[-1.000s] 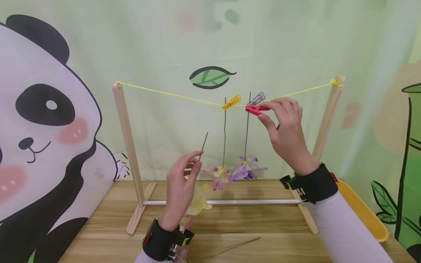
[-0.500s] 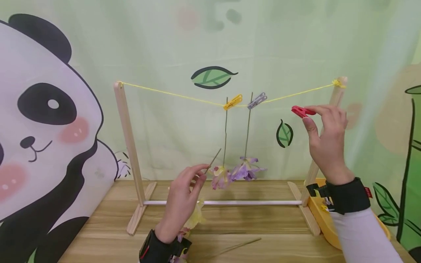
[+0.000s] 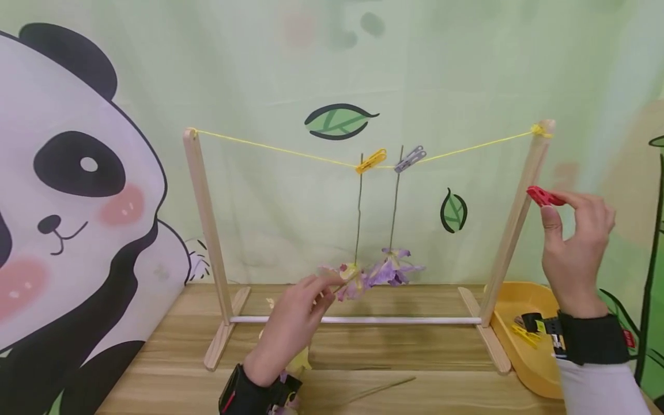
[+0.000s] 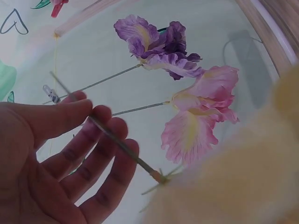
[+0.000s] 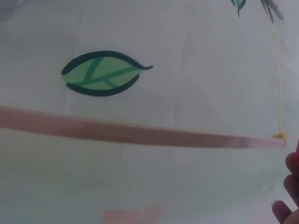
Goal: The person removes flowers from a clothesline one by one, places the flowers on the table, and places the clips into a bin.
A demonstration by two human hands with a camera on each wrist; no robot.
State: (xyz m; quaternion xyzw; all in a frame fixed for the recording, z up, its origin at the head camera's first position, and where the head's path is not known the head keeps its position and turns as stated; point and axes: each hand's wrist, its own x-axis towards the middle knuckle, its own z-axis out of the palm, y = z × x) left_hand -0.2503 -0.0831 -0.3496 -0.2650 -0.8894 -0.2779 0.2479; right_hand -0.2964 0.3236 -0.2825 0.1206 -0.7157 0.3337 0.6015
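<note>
The left hand (image 3: 293, 325) pinches the stem (image 4: 122, 144) of a pale yellow flower (image 3: 300, 362) between its fingers, in front of the surface's back edge (image 3: 441, 285); the right hand (image 3: 578, 248) pinches a red clothespin (image 3: 543, 196) beside the right post (image 3: 510, 242). Beyond, pink (image 4: 201, 114) and purple flowers (image 4: 156, 46) hang clipped to a yellow line (image 3: 275, 148). A yellow tray (image 3: 529, 380) sits near the right edge.

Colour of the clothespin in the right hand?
Red; the clothespin in the right hand shows best in the head view.

Pale green panda backdrop (image 3: 249, 69), wooden tabletop (image 3: 425, 349)
</note>
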